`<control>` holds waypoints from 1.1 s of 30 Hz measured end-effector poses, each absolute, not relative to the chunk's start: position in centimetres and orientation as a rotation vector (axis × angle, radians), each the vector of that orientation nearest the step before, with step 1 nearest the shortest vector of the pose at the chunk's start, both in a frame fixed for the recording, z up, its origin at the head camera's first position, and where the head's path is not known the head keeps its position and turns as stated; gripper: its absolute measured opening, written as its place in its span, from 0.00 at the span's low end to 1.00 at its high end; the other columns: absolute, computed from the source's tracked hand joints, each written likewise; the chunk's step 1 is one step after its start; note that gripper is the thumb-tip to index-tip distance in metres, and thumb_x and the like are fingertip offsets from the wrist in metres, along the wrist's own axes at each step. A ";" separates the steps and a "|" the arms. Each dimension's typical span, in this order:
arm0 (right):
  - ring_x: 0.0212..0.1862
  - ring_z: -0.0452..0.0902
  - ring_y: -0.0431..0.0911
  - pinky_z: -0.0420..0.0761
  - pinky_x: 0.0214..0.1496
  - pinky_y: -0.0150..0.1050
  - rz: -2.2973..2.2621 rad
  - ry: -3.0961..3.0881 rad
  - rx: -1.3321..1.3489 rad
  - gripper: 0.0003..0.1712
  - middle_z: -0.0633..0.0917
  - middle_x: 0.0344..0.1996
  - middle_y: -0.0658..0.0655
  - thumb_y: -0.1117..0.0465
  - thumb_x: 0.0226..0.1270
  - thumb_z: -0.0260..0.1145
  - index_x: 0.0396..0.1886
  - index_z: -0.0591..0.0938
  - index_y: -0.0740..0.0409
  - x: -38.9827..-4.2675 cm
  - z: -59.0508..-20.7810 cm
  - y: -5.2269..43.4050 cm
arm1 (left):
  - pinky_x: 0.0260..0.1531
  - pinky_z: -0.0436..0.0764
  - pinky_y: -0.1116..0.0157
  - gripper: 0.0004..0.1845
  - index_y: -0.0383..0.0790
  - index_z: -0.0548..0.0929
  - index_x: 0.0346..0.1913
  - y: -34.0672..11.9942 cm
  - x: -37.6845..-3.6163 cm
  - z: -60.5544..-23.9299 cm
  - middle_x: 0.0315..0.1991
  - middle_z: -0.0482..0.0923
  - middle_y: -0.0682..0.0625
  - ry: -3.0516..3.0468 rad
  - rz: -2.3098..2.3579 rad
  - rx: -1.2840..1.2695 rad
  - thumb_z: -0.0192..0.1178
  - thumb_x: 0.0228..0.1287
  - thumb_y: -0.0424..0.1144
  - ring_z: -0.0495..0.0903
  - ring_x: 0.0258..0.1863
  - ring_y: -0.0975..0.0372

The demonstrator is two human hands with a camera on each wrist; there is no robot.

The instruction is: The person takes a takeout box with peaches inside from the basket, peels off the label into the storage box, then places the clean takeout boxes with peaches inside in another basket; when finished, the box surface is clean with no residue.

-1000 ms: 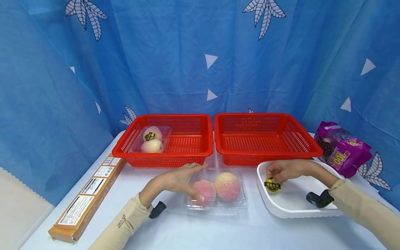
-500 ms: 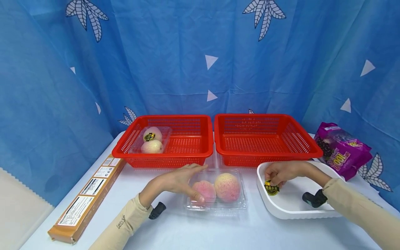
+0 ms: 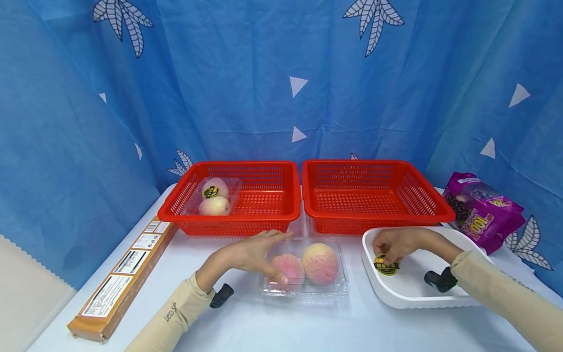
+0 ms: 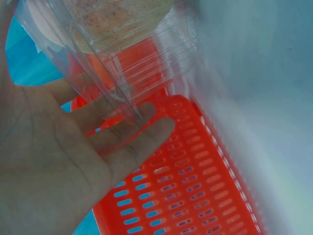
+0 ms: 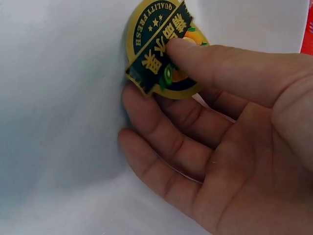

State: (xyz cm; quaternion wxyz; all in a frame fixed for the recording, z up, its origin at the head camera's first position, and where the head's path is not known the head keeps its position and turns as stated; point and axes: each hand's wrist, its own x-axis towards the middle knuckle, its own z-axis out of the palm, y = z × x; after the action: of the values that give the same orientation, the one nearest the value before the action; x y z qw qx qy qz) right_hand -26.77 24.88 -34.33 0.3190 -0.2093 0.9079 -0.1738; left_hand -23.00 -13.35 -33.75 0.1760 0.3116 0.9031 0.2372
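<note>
My left hand [image 3: 248,255] is at the left end of a clear plastic clamshell box [image 3: 338,289], thumb at the front and fingers at the back. Inside the box are a small pink peach [image 3: 291,270] and a larger yellow-pink peach [image 3: 320,264]. In the left wrist view its fingers lie fairly straight against the box wall. My right hand [image 3: 398,244] pinches a round black-and-gold fruit sticker [image 5: 164,49] between thumb and index finger, inside a white plastic basin [image 3: 422,303]. The sticker's printed face shows in the right wrist view; the thumb covers part of it.
Behind the box stand two red baskets; the left basket [image 3: 228,228] holds another clear box [image 3: 235,188] with two peaches, one bearing a sticker. The right basket [image 3: 378,222] is beside it. A long brown carton [image 3: 125,278] lies left, a purple bag [image 3: 484,212] right.
My right hand and the sticker shift slightly within the white basin, with the sticker's angle changing a little. My left hand, the box and the peaches stay where they were.
</note>
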 end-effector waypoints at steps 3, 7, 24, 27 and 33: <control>0.28 0.70 0.40 0.74 0.29 0.31 -0.417 2.404 -0.564 0.10 0.73 0.24 0.48 0.67 0.54 0.70 0.30 0.76 0.55 -26.8 -34.4 24.9 | 0.63 0.67 0.48 0.55 0.55 0.56 0.75 -13.3 -23.0 -33.7 0.71 0.58 0.48 2.556 0.669 0.876 0.71 0.44 0.63 0.56 0.70 0.54; 0.28 0.71 0.40 0.76 0.29 0.32 -0.394 2.420 -0.585 0.10 0.74 0.24 0.48 0.67 0.53 0.71 0.30 0.77 0.54 -26.8 -34.5 24.9 | 0.63 0.66 0.48 0.55 0.55 0.56 0.75 -13.3 -23.0 -33.6 0.71 0.58 0.48 2.557 0.666 0.879 0.72 0.44 0.62 0.56 0.70 0.53; 0.16 0.79 0.45 0.82 0.22 0.37 0.000 2.601 -0.348 0.19 0.80 0.12 0.54 0.47 0.52 0.74 0.20 0.78 0.56 -25.9 -33.5 24.1 | 0.62 0.67 0.49 0.54 0.55 0.57 0.75 -13.4 -23.0 -33.7 0.71 0.58 0.49 2.549 0.682 0.877 0.72 0.44 0.62 0.56 0.70 0.55; 0.15 0.78 0.45 0.82 0.22 0.38 0.018 2.590 -0.275 0.24 0.80 0.12 0.54 0.41 0.51 0.73 0.16 0.78 0.56 -26.0 -33.6 24.9 | 0.62 0.67 0.48 0.55 0.54 0.56 0.75 -13.4 -23.1 -33.7 0.71 0.58 0.49 2.552 0.676 0.881 0.72 0.44 0.62 0.57 0.69 0.54; 0.18 0.80 0.46 0.82 0.24 0.41 -0.047 2.579 -0.192 0.30 0.83 0.15 0.54 0.33 0.49 0.69 0.17 0.82 0.56 -26.5 -33.6 26.4 | 0.63 0.66 0.48 0.55 0.55 0.56 0.75 -13.3 -23.1 -33.6 0.71 0.58 0.49 2.551 0.675 0.880 0.72 0.44 0.62 0.56 0.70 0.54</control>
State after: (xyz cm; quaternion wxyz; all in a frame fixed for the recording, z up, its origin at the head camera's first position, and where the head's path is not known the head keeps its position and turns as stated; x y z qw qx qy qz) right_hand -26.45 26.37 -33.62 0.2741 -0.0714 0.9589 -0.0176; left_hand -23.08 -13.26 -33.55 0.1790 0.3114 0.9023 0.2386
